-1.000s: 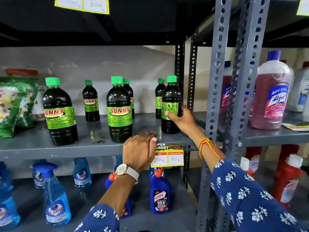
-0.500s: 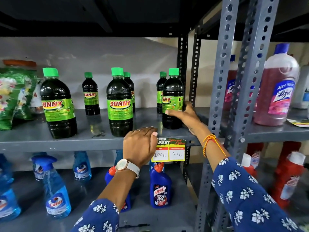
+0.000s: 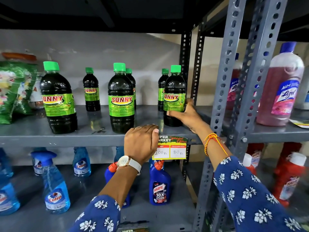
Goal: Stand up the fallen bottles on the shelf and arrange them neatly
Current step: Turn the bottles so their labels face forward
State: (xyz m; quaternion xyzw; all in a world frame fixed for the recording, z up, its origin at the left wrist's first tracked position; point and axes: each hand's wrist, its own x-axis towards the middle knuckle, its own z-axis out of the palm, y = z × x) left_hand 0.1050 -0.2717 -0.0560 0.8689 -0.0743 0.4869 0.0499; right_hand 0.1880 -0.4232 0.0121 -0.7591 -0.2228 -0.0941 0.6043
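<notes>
Several dark Sunny bottles with green caps stand upright on the grey shelf (image 3: 50,136). Three big ones are in front: left (image 3: 57,99), middle (image 3: 121,101) and right (image 3: 173,97). Smaller ones stand behind them, such as the small bottle (image 3: 91,91). My right hand (image 3: 187,116) wraps around the lower part of the right big bottle, near the shelf's corner post. My left hand (image 3: 142,143) rests curled over the shelf's front edge, just below the middle bottle, holding no bottle.
A green packet (image 3: 13,91) lies at the shelf's left end. A price tag (image 3: 169,148) hangs under the edge. Blue Colin sprayers (image 3: 55,186) and a Harpic bottle (image 3: 159,185) stand below. Grey posts (image 3: 224,81) separate the neighbouring rack with a pink Lizol bottle (image 3: 280,91).
My right hand has turned the right big bottle so its Sunny label faces front, and has slid lower around its base. My left hand has stayed on the shelf edge.
</notes>
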